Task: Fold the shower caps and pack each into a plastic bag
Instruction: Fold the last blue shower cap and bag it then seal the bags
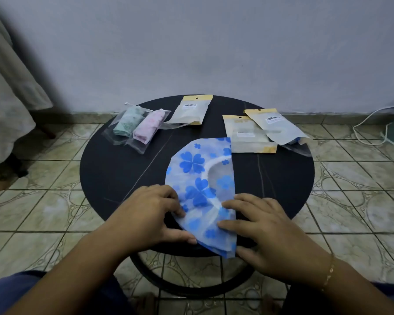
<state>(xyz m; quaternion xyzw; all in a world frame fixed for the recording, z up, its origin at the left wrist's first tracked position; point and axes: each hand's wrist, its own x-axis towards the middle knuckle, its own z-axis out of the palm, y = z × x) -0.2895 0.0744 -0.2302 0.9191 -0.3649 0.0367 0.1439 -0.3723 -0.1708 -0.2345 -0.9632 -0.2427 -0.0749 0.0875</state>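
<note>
1. We see a round black table (pixel 114 169) on a tiled floor (pixel 32 201), close to a pale wall (pixel 191 42).
2. A blue shower cap (pixel 199 178) printed with darker blue clover shapes lies on the near half of the table, folded into a half-round with its straight edge to the right and its white elastic band showing as a curve in the middle.
3. Our left hand (pixel 149 212) rests on the cap's near left edge; its fingers are curled down onto the fabric, close together, and the thumb lies along the lower edge. We cannot tell whether it pinches the fabric or only presses on it.
4. Our right hand (pixel 259 228) lies flat on the cap's near right part, fingers fairly straight and slightly spread, pressing the fabric to the table. A thin gold bracelet (pixel 329 272) sits on that wrist.
5. At the far left of the table lie two clear plastic bags side by side and touching: one holds a folded green cap (pixel 125 125), the other a folded pink cap (pixel 147 129).
6. Farther back, near the middle, lies one paper pouch (pixel 189 113) with a barcode label.
7. At the far right two more pouches (pixel 250 137) overlap, the left one touching the blue cap's far corner.
8. A white cable (pixel 369 123) runs along the floor at the right.
</note>
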